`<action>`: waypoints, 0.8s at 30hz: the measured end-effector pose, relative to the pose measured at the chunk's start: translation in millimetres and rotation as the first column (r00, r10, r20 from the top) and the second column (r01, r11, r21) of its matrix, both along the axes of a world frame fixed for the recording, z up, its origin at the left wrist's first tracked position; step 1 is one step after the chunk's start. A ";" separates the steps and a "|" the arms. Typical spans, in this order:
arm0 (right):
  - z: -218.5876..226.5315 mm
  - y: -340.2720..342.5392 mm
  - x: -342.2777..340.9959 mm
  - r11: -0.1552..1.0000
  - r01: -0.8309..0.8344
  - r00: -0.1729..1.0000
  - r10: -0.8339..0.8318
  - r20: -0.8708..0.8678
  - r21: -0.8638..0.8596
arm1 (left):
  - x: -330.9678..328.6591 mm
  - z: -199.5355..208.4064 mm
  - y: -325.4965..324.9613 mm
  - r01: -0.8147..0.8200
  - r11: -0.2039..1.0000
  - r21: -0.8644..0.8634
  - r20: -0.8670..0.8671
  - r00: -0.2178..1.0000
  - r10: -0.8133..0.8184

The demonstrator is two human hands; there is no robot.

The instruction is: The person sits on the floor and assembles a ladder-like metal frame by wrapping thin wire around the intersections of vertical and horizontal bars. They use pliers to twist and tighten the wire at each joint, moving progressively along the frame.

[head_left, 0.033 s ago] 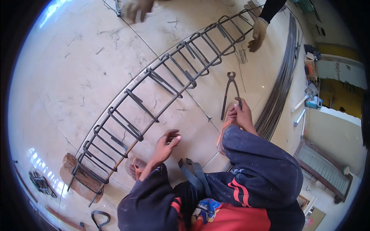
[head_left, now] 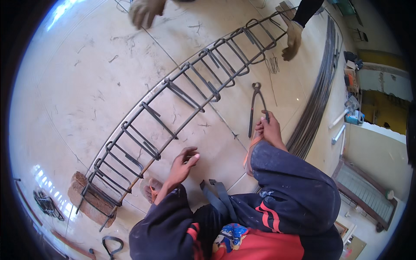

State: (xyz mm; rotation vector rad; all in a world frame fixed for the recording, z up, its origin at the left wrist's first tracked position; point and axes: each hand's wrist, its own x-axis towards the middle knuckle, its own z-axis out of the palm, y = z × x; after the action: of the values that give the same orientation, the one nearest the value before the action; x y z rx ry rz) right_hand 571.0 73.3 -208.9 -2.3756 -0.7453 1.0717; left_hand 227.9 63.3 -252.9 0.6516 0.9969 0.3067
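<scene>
A long rebar cage [head_left: 175, 135] of bars and bent stirrups slants across the tiled floor, from lower left to upper right. My left hand [head_left: 183, 165] hovers on the near side of it, fingers loosely bent and apart, holding nothing. In my right hand [head_left: 271, 130], beside my right foot, is one handle of a pair of tying pincers [head_left: 257, 92]. The pincers' jaws point away from me and their other handle hangs free. Beyond the cage, a co-worker's gloved left-side hand [head_left: 146, 12] is held over the floor. Another gloved hand [head_left: 293, 42] is beside the cage's far end.
A brown brick block [head_left: 93, 201] props up the cage's near end. To my right lies a bundle of long steel bars [head_left: 318, 93]. Looped tie wire [head_left: 272, 65] rests near the far end, with wire scraps [head_left: 113, 58] scattered beyond. A grey strap [head_left: 223, 195] lies between my legs.
The co-worker's gloved hand at the top has moved left and slightly nearer; the other gloved hand has shifted a little. My hands and the pincers have barely moved.
</scene>
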 end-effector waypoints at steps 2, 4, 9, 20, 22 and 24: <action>-19.8 6.5 5.3 0.990 -0.132 0.977 0.138 0.160 -0.044 | -14.6 -2.7 1.4 -0.027 0.999 -0.033 -0.056 0.998 0.025; -35.6 10.5 18.1 0.957 -0.285 0.898 0.283 0.336 -0.044 | -23.1 -0.7 5.6 -0.039 0.998 -0.048 -0.100 0.994 0.034; -39.2 34.5 59.0 0.920 -0.351 0.877 0.257 0.406 0.176 | -42.2 15.3 -6.7 -0.152 0.962 -0.227 -0.252 0.963 0.093; -59.8 57.4 141.5 0.852 -0.512 0.810 0.436 0.392 0.113 | -36.1 68.8 -22.2 -0.292 0.927 -0.234 -0.534 0.835 0.129; -34.7 69.4 130.5 0.867 -0.483 0.858 0.440 0.266 0.125 | -40.7 66.2 -34.6 -0.338 0.927 -0.161 -0.519 0.828 0.212; -9.9 79.9 125.5 0.861 -0.485 0.874 0.472 0.114 0.155 | -25.6 69.0 -38.9 -0.355 0.935 0.005 -0.516 0.800 0.307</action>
State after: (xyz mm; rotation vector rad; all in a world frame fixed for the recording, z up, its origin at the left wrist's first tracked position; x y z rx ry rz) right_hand 696.5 153.2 -218.8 -2.1322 -1.4534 1.0475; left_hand 202.2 24.4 -183.9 0.4756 1.6395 0.4036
